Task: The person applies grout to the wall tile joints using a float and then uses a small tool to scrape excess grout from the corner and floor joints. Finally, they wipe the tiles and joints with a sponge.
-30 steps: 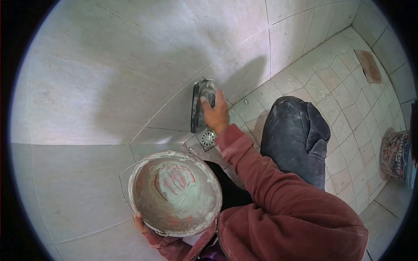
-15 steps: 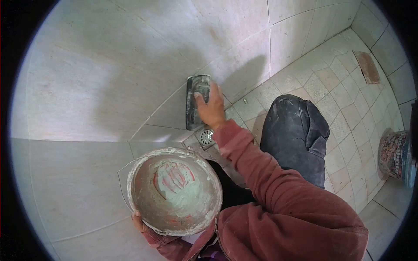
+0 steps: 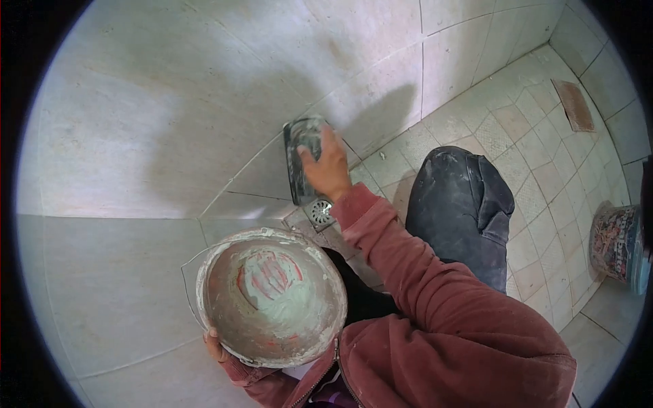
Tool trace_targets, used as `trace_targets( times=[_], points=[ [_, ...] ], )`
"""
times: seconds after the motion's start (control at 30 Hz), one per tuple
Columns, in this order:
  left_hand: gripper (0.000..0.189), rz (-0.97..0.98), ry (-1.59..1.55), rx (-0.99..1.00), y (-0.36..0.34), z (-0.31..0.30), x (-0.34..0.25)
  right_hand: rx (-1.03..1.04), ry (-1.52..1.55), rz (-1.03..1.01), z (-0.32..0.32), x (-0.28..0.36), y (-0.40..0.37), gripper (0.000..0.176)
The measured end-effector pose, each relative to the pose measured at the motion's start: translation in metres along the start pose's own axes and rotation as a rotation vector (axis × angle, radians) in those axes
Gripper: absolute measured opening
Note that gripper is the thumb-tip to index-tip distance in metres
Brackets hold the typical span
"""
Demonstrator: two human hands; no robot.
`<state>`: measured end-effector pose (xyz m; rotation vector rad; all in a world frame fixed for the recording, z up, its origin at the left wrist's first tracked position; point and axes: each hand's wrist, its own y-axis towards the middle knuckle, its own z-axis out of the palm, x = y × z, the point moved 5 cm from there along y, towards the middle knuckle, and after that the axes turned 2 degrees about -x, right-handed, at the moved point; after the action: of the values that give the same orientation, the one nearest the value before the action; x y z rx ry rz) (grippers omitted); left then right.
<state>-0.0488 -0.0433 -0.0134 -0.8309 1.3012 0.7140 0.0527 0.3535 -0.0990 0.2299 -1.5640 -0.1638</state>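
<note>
My right hand [image 3: 328,166] is closed on a dark rectangular float [image 3: 296,178], which lies against the light wall tiles [image 3: 224,129] at a grout joint, just above the floor drain. At the lower left, my left hand [image 3: 215,345] grips the rim of a bucket [image 3: 272,296] whose inside is smeared with pale grout over red marks. The bucket is tilted so that its opening faces the camera. Its wire handle hangs on the left side. The fingers of my left hand show only in part.
A round metal drain [image 3: 321,211] sits in the floor near the corner. My dark-clad knee [image 3: 459,204] is over the patterned floor tiles [image 3: 544,224]. A clear tub [image 3: 612,241] stands at the right edge, and a brown rectangular piece [image 3: 573,106] lies at the upper right.
The float has moved slightly to the left with my right hand and is tilted a little differently. The bucket and my left hand have barely shifted.
</note>
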Motion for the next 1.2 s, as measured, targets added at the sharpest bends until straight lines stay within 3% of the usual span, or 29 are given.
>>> trace_targets(
  times=[0.07,0.1,0.17,0.2,0.27,0.3,0.37,0.43,0.53,0.6,0.67,0.7,0.77,0.87,1.2],
  points=[
    [0.047,0.014,0.042,-0.027,-0.002,0.003,0.0,0.203,0.041,0.086,0.006,-0.004,-0.007,0.047],
    [0.047,0.038,0.084,-0.061,-0.002,0.004,-0.003,0.203,0.046,0.081,0.008,-0.002,-0.003,0.047],
    [0.047,-0.006,0.028,-0.058,-0.003,0.004,-0.002,-0.043,0.07,0.021,-0.002,0.001,0.003,0.049],
    [0.046,-0.06,-0.028,-0.048,-0.005,0.007,0.001,-0.038,0.068,0.025,0.0,-0.005,0.0,0.049],
    [0.046,-0.065,-0.053,-0.069,-0.01,0.025,-0.002,0.196,-0.067,0.101,0.016,-0.028,-0.009,0.052],
    [0.045,-0.054,-0.081,-0.089,-0.009,0.033,-0.006,0.189,-0.067,0.095,0.017,-0.033,-0.012,0.052],
    [0.045,-0.009,0.027,-0.064,-0.001,-0.008,0.003,0.021,-0.163,0.011,0.016,-0.032,-0.018,0.05],
    [0.046,0.007,0.145,-0.052,-0.005,-0.015,0.005,0.042,-0.075,0.078,0.011,-0.031,-0.004,0.05],
    [0.045,-0.028,-0.067,-0.083,-0.003,0.005,0.001,0.121,-0.023,0.169,0.008,-0.042,-0.014,0.049],
    [0.042,-0.039,0.106,0.022,0.008,-0.006,-0.005,0.199,-0.031,0.177,0.016,-0.036,-0.012,0.048],
    [0.042,-0.002,0.065,-0.058,0.001,-0.01,0.0,-0.022,0.028,0.214,0.006,-0.034,-0.007,0.046],
    [0.041,0.026,0.026,-0.125,-0.001,-0.009,0.001,-0.022,0.021,0.222,0.007,-0.042,-0.012,0.046],
    [0.041,0.038,0.061,-0.053,0.0,0.0,-0.002,0.137,0.0,0.189,0.014,-0.049,-0.016,0.045],
    [0.041,0.049,0.082,-0.002,0.0,0.004,-0.005,-0.036,0.089,0.18,0.005,-0.037,-0.015,0.047],
    [0.04,0.009,0.028,-0.049,-0.001,0.005,-0.002,-0.08,0.031,0.217,0.011,-0.065,-0.014,0.043]
  ],
)
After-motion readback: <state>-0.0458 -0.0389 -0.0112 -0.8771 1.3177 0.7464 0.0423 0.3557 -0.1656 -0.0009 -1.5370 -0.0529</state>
